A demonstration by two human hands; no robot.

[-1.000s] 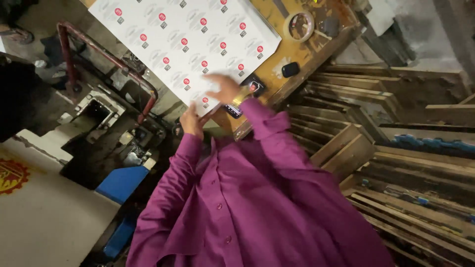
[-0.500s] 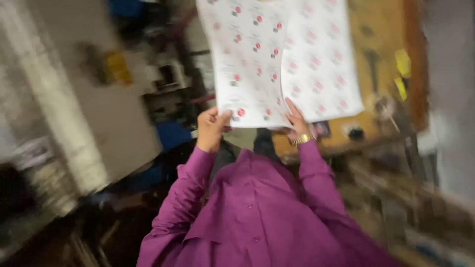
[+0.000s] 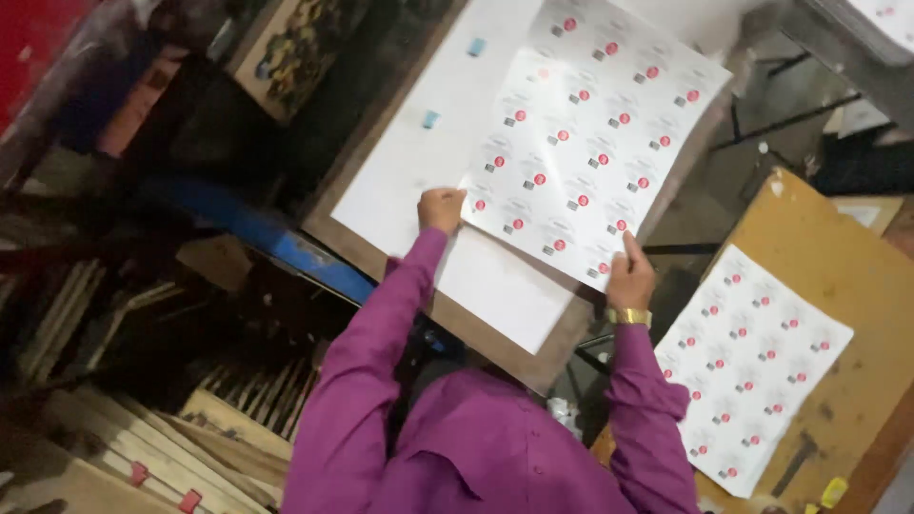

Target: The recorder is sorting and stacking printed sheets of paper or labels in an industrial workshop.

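Note:
My left hand (image 3: 441, 207) grips the near left corner of a large white printed sheet (image 3: 590, 133) covered in rows of small red dots and dark marks. My right hand (image 3: 630, 276), with a gold watch at the wrist, pinches the sheet's near right corner. Both arms are in purple sleeves. The sheet hangs spread out over a blank white sheet (image 3: 428, 162) that lies on a brown board (image 3: 533, 366).
A second printed sheet with the same dots (image 3: 752, 366) lies on a wooden table (image 3: 857, 276) to the right. A blue bar (image 3: 286, 247) runs along the board's left side. Wooden slats (image 3: 143, 428) are stacked at the lower left. Dark machinery fills the upper left.
The view has swung round. Both hands have carried the printed sheet away from the wooden table and now hold it over the white sheet on the brown board.

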